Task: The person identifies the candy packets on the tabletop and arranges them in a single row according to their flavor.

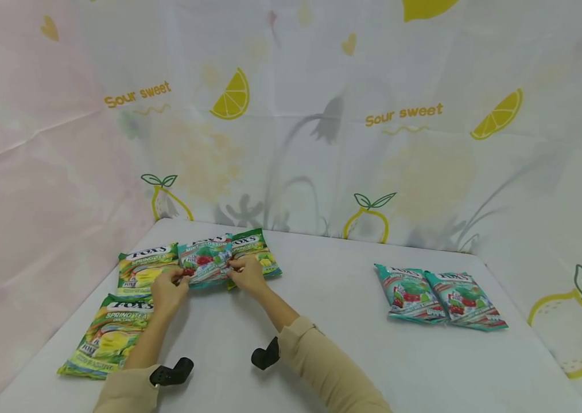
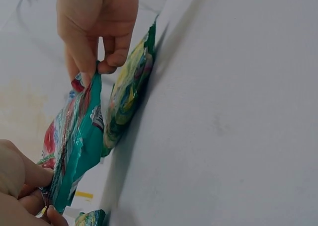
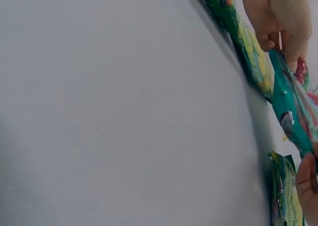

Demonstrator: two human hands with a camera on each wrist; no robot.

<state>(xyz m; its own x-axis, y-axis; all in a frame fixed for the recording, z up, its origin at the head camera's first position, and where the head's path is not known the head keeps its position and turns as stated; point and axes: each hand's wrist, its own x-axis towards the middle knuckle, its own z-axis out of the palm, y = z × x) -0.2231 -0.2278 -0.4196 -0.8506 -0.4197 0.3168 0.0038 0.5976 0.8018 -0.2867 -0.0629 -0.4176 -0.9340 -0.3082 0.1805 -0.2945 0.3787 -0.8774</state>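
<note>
Both hands hold one teal Fox's candy bag (image 1: 205,261) marked Mint Blossom, at the back left of the table. My left hand (image 1: 169,291) pinches its left edge, and my right hand (image 1: 248,275) pinches its right edge. In the left wrist view the teal bag (image 2: 82,141) is raised off the white surface, its lower seam facing the camera. A green-yellow Spring Tea bag (image 1: 265,258) lies just right of it, partly covered by the right hand. Left of it is another Spring Tea bag (image 1: 138,269); a third green-yellow bag (image 1: 110,338) lies nearer, beside the left forearm.
Two more teal bags, one on the left (image 1: 408,295) and one on the right (image 1: 466,299), lie side by side at the table's right. A lemon-printed cloth (image 1: 291,143) hangs behind and around the white table (image 1: 332,327).
</note>
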